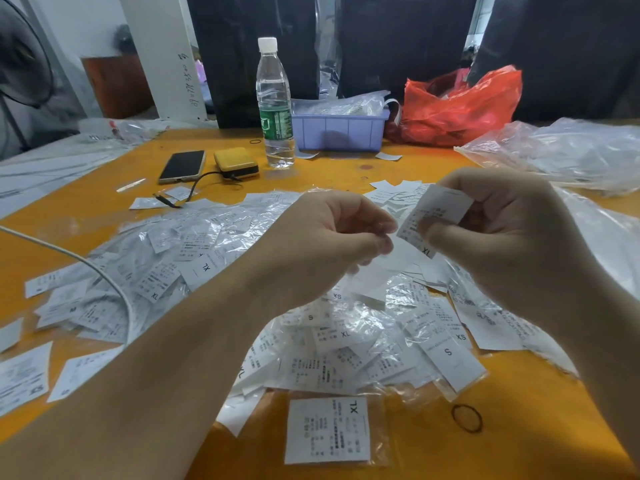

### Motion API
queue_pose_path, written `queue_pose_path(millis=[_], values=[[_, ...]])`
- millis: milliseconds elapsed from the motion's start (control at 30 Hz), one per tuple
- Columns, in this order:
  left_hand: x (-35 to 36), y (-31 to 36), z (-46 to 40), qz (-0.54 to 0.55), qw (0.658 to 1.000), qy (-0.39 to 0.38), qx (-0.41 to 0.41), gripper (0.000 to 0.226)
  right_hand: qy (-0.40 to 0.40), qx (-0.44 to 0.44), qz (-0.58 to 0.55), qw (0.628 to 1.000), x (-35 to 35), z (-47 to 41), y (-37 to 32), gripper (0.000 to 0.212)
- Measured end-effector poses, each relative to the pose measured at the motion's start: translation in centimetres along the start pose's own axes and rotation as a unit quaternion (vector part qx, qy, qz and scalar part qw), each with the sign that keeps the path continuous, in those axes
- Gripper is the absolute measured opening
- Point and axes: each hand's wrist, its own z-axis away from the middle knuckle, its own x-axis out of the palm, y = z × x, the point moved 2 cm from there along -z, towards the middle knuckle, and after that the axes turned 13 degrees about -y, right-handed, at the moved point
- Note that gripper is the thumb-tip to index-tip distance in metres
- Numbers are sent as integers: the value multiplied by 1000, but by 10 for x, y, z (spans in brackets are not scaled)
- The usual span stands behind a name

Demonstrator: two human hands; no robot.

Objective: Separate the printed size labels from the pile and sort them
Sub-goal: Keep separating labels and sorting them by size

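With the right hand (502, 230) pinching an XL label (434, 220) and the left hand (332, 233) pinching its clear sleeve (377, 268), a hasty pull could tear it.

orange table (104, 174), label pile (346, 358), bottle (275, 105), phone (182, 166)

1 bottle (275, 102), 1 phone (182, 166), 1 blue tray (341, 131), 1 red bag (460, 107), labels uncountable.

Two bare forearms, no sleeves showing, left hand (332, 233) and right hand (502, 230) ungloved, ringless
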Motion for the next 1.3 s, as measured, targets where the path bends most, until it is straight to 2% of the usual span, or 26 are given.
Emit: queue_pose_path(millis=[467,700,933,1100,1200,1300], values=[[-1,0,0,-15,999,-35,-3,33,-30,2,-66,997,4,0,3,5],[-4,-2,-2,-6,999,-43,2,10,-41,7,-115,992,4,-1,1,2],[-4,-2,-2,10,999,-35,9,13,-52,30,-170,984,6,-2,3,8],[-4,-3,-2,11,1000,-22,11,11,-60,28,-183,981,8,-1,2,3],[-4,-3,-3,20,1000,-18,13,10,-59,29,-195,979,9,-2,-1,17],[-4,-3,-3,31,999,-9,15,9,-52,42,-229,971,11,-2,-1,21]])
